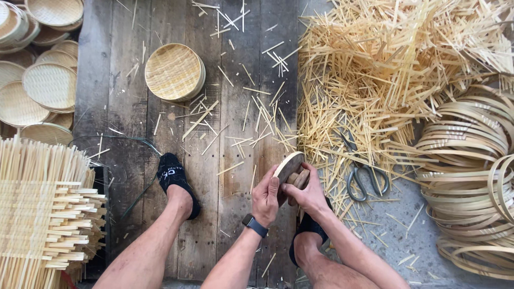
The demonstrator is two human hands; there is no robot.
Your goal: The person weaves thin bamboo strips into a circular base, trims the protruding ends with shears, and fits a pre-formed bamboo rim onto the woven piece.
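A: How many hands are seen, and what is held?

B: Two hands are seen. A single round bamboo frame (289, 165), turned on edge, is gripped between them over the plank floor (123, 80), just in front of the right foot. The left hand (266, 197) is closed over its near side, thumb pressed to the rim; the right hand (305, 191) is curled around the other side. A dark smartwatch (255, 225) is worn on the left wrist.

A: What else can be counted?

B: One pair of scissors (364, 172) is laid open among the loose bamboo strips (385, 64) to the right, near the right hand. One small stack of woven trays (174, 71) is set on the planks, well apart from the hands. Two dark socks are worn; the left sock (174, 179) is fully shown.

A: And what cannot be counted?

B: The finished trays at the upper left (40, 80) are overlapped and cut off by the picture edge, so no firm number is given. The bamboo hoops (471, 176) at the right are nested and partly cropped. The bundle of cut slats (43, 214) at the lower left is also cropped. The right sock (306, 226) is mostly hidden by the forearm, and the far face of the held frame is not seen.
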